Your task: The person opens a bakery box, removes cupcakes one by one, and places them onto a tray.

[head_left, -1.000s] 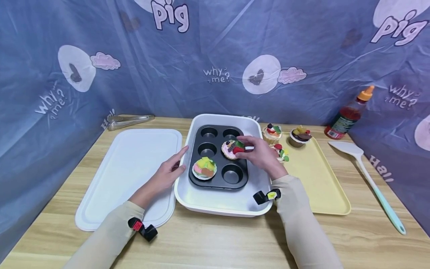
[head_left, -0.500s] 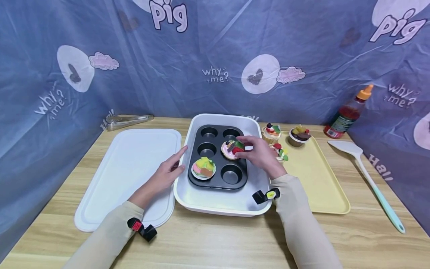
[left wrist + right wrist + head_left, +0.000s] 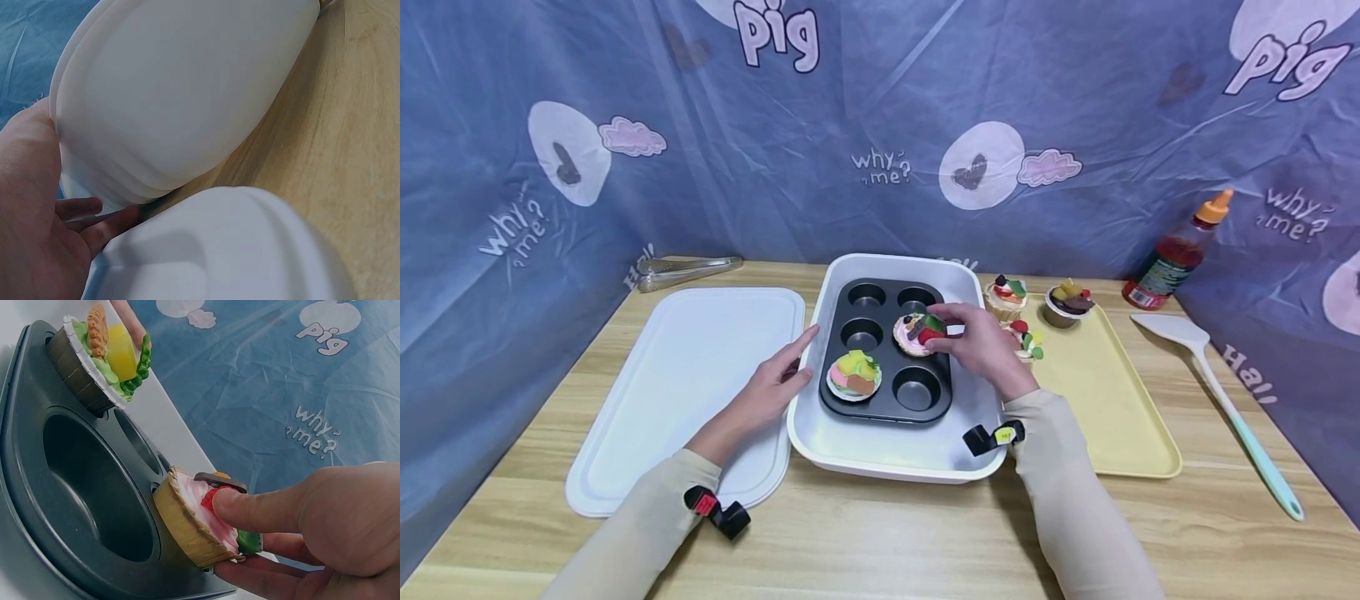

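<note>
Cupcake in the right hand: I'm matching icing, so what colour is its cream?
The cream is pink, clearest in the right wrist view.

Makeshift tabletop booth, printed blue sheeting (image 3: pixel 737 167) for walls, wood-grain table (image 3: pixel 880 542), muffin tin (image 3: pixel 888 357), sauce bottle (image 3: pixel 1172 260).

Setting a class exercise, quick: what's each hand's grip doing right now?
Left hand: open, at the edge of the white basin.
Right hand: closed, holding the pink-topped cupcake.
</note>
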### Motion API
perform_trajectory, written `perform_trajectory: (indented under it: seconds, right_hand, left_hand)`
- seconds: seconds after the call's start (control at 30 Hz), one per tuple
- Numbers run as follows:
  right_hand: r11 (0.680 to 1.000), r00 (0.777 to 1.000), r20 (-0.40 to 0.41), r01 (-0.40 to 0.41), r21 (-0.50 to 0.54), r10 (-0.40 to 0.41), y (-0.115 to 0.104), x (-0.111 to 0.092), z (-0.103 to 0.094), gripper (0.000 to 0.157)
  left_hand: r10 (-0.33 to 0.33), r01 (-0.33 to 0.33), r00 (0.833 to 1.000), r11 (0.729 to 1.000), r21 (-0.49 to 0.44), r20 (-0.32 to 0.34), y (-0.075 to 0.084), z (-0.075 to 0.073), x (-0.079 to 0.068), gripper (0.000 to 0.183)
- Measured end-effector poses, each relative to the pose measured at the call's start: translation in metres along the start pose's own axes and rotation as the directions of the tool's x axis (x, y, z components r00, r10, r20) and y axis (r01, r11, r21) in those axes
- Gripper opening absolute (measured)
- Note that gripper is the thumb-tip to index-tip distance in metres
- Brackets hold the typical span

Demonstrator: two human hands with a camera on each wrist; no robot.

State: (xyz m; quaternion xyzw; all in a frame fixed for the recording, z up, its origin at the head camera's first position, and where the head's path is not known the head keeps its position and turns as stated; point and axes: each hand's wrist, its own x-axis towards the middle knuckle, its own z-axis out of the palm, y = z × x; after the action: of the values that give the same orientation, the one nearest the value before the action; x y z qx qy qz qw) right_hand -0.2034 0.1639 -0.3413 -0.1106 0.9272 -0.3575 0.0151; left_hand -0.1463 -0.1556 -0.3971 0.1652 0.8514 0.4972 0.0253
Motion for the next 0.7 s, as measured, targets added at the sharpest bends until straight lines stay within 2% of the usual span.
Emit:
perform_trajectory:
  seconds: [0.7]
  right_hand:
    - [0.998, 0.999, -0.028, 0.028, 0.052, -0.026, 0.0015, -0.0005, 0.0019, 0.053]
  left_hand:
    - [-0.008, 0.008, 1.0, 1.0, -0.003, 0.003, -0.0004, 0.0007, -0.0005, 0.061]
